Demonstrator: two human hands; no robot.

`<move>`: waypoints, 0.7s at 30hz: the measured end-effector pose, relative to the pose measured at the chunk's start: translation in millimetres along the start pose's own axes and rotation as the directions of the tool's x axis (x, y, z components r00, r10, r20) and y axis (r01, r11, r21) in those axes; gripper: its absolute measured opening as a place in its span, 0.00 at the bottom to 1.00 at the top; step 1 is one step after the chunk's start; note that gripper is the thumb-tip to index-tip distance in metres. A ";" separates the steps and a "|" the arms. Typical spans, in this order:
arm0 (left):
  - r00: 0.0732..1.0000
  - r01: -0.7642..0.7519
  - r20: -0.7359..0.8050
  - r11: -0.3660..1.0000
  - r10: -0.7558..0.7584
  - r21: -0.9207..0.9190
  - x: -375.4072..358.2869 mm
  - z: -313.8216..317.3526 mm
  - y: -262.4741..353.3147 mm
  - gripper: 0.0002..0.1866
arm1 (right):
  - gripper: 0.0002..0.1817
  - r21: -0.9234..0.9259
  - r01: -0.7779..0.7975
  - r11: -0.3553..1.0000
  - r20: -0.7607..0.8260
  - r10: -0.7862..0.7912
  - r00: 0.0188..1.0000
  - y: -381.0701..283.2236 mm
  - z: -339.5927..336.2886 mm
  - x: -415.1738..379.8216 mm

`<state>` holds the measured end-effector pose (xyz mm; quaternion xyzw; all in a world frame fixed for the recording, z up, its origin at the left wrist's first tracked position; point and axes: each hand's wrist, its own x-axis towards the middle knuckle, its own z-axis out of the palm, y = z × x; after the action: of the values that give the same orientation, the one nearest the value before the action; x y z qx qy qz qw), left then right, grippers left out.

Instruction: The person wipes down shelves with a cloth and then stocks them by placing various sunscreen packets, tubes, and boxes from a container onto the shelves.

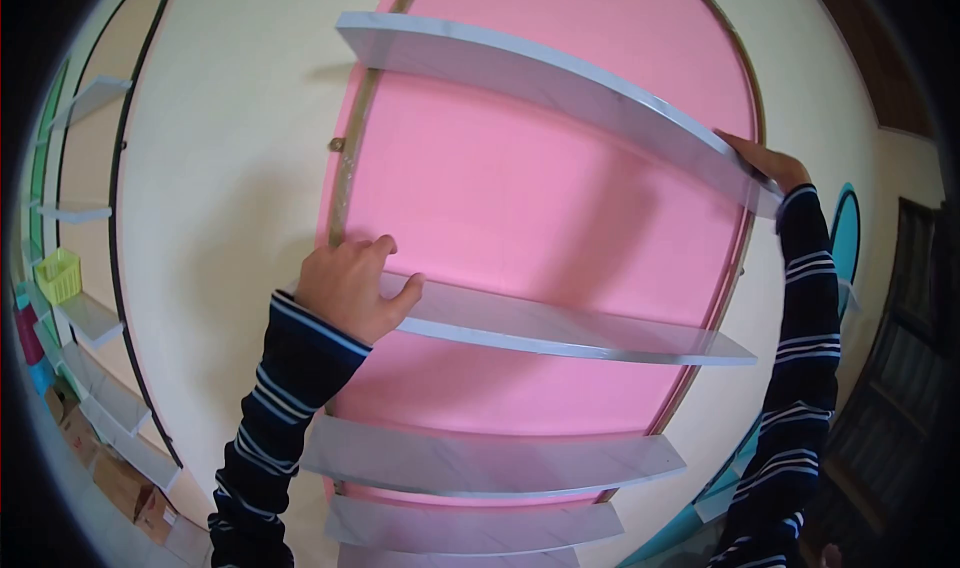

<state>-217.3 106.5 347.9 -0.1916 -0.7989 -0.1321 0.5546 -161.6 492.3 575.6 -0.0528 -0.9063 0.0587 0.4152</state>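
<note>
We have our right hand (765,160) on the top shelf (540,83), a pale marbled board that runs from under that hand up and away to its left, across a pink panel (510,178). Our fingers lie along the board's upper edge near its right end; the underside of the hand is hidden, so we cannot tell whether the grip closes round the board.

Our left hand (352,286), lower and well to the left of the right one, is open, with thumb and fingers spread and slightly bent and nothing between them. Behind it runs the second shelf (570,326), reaching out to the right of the hand; we cannot tell if the two touch. Further below this hand we see a third shelf (495,463) and a fourth shelf (475,525).

Just above the left hand, brownish trim (354,148) follows the panel's side. Striped sleeves (810,318) cover both our arms. Left of both hands stretches a cream wall (240,78), then a black-edged peach panel (95,138), a yellow-green basket (60,275) and, lower down, cardboard boxes (122,488). Beyond the right hand, a little lower, is a round-topped turquoise panel (846,233).
</note>
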 end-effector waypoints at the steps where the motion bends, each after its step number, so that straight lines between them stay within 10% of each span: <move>1: 1.000 0.000 0.000 1.000 0.000 -0.008 -0.2 -1.1 -0.2 0.14 | 0.37 -0.030 0.074 0.997 -0.052 -0.076 0.996 -30.3 3.3 -4.7; 4: 0.997 0.050 0.053 0.999 -0.050 0.003 -0.3 -4.7 0.2 0.13 | 0.41 0.301 0.105 0.948 0.292 -0.197 0.936 -116.8 -4.0 -6.9; 9: 0.998 0.057 0.014 0.997 -0.057 -0.044 -1.1 0.2 -3.3 0.18 | 0.31 0.788 0.479 0.386 -0.028 -0.755 0.655 -239.8 46.1 7.5; 13: 0.997 0.075 0.037 0.996 -0.073 -0.054 -3.4 -1.1 -4.9 0.17 | 0.27 0.860 0.432 0.270 -0.080 -0.766 0.638 -261.7 57.8 4.2; 17: 0.991 -0.052 -0.122 0.998 0.047 -0.034 -2.5 5.5 -9.9 0.15 | 0.21 0.657 0.570 0.492 -0.092 -0.699 0.709 -169.2 39.7 9.4; 19: 0.999 0.009 -0.041 0.997 -0.012 -0.081 -1.5 -0.3 -3.7 0.14 | 0.20 0.430 0.815 0.389 -0.338 -0.768 0.544 -89.1 28.7 -13.9; 21: 1.000 0.005 -0.025 0.996 -0.007 -0.094 0.3 0.2 -0.1 0.14 | 0.19 0.269 0.253 0.929 0.040 -0.273 0.961 -45.9 -0.9 -24.3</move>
<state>-217.6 106.6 348.2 -0.2134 -0.7853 -0.1737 0.5546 -147.2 443.5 565.0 0.1265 -0.9046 0.1238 0.3877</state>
